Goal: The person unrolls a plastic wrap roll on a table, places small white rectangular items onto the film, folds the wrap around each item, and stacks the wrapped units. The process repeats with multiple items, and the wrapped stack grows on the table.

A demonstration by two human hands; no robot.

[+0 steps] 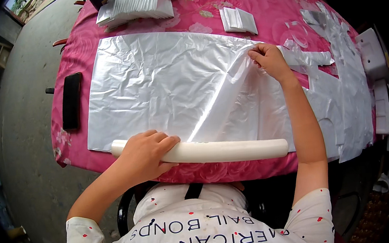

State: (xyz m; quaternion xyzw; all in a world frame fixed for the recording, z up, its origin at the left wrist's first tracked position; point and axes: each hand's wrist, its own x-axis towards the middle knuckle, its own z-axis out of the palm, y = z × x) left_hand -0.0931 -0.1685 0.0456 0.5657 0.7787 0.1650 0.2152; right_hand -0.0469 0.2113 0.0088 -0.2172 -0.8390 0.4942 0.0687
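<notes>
A large sheet of silvery white plastic film lies wrinkled over the table in front of me. My left hand wraps round a white tube along the near table edge, toward the tube's left end. At the sheet's far right corner, my right hand pinches the film between thumb and fingers. A raised fold runs from that pinch down toward the tube. The near edge of the film meets the tube; whether it is wound on it I cannot tell.
A pink flowered tablecloth covers the table. A black phone lies at the left. Stacks of folded white packets sit at the far left, with a smaller stack beyond the sheet. More plastic film drapes the right side, near white plastic objects.
</notes>
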